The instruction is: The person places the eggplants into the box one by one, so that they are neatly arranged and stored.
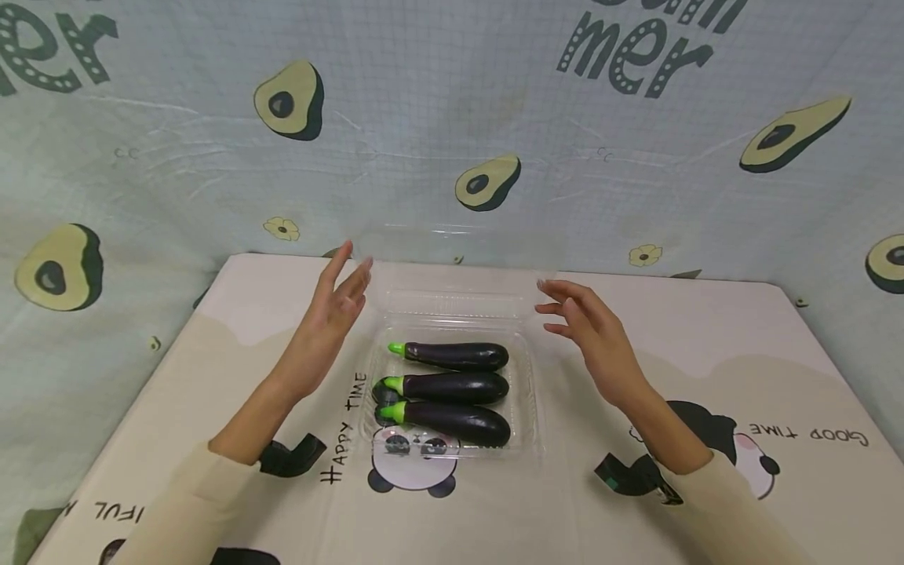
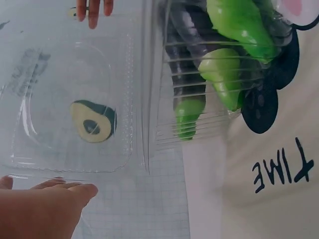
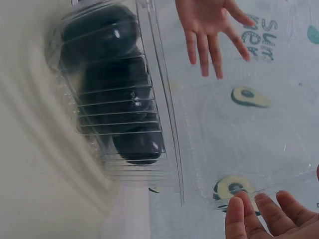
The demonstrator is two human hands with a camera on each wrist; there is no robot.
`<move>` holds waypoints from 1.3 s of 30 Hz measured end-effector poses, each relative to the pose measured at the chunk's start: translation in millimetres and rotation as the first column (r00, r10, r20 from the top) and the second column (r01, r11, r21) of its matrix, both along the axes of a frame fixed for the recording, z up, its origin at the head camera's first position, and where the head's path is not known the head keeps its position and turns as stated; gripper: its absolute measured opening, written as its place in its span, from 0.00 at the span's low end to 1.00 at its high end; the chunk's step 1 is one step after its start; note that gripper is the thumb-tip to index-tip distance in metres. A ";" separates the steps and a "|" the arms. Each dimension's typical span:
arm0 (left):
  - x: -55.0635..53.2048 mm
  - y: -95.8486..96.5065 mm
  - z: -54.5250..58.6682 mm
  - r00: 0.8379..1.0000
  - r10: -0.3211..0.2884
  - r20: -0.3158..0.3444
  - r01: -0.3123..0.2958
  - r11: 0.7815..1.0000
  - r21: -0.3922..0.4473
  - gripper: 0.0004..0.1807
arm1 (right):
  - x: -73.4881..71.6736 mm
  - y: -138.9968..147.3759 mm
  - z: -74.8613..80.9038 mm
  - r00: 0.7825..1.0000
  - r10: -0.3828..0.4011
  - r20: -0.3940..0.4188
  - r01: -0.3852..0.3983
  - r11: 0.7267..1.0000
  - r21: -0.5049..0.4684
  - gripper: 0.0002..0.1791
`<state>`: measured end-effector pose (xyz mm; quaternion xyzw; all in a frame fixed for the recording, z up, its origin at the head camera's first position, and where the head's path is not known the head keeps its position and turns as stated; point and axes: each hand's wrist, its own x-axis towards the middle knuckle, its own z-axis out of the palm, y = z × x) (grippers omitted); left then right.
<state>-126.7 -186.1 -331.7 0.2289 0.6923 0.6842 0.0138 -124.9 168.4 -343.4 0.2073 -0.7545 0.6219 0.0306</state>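
Observation:
A clear plastic clamshell box (image 1: 524, 396) stands on the table with its lid (image 2: 50, 124) raised at the back. Inside, three dark eggplants lie side by side: a rear one (image 1: 459, 356), a middle one (image 1: 455, 387) and a front one (image 1: 459, 424), their green stem ends to the left. My left hand (image 1: 325, 333) hovers left of the lid, fingers extended and nothing held. On the other side, my right hand (image 1: 593, 337) has loosely bent fingers, also without a hold. In the right wrist view, the right fingertips (image 3: 264, 201) are right at the lid's edge.
A pale printed cloth (image 1: 282, 518) with panda drawings covers the table. Behind it hangs a light curtain (image 1: 395, 118) with avocado prints. Black straps (image 1: 293, 455) show beside the forearms, near the sleeves.

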 end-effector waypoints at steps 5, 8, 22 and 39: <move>12.5 -0.6 -8.8 0.998 0.029 -0.063 -0.028 0.999 0.025 0.35 | 7.3 1.1 -2.5 1.000 0.002 0.009 -0.002 1.000 -0.022 0.20; 23.2 -2.7 -13.8 0.994 0.053 -0.093 -0.048 0.997 0.053 0.31 | 12.5 0.4 -4.6 1.000 -0.001 0.023 0.002 0.999 -0.049 0.19; 71.6 -6.7 -37.1 0.978 0.158 -0.134 -0.148 0.986 0.080 0.21 | 43.2 6.7 -17.4 0.995 -0.071 0.066 0.066 0.995 0.076 0.18; 100.0 -16.8 -51.0 0.986 0.158 0.057 -0.151 0.983 -0.109 0.13 | 68.7 12.7 -36.6 0.986 -0.035 0.163 0.017 0.994 0.112 0.13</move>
